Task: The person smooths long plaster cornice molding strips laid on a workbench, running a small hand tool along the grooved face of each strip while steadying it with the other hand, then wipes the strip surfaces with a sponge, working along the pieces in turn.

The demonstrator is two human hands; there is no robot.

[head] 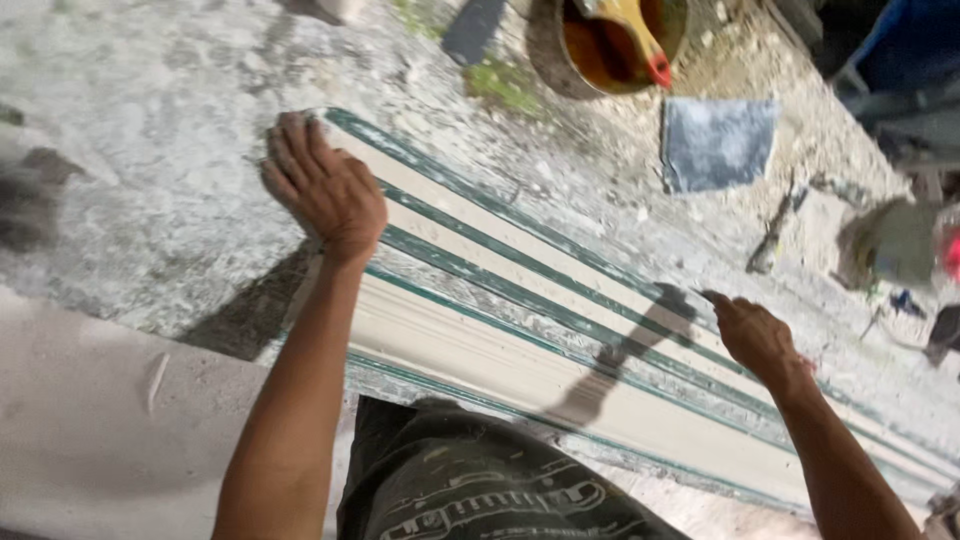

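A long cream moulding [520, 330] with green grooved stripes lies diagonally on the dusty ground, running from upper left to lower right. My left hand [322, 188] presses flat on its upper left end, fingers together. My right hand [757, 338] is over the moulding's right part, fingers curled, pinching something small and thin that I cannot make out. Its shadow falls on the moulding to the left.
A bucket [548, 52] of orange-brown liquid with a yellow-handled tool [640, 35] stands at the top. A grey square sheet [716, 142] lies beside it. Small tools and debris lie at the right [770, 245]. My dark shorts [470, 485] are at the bottom.
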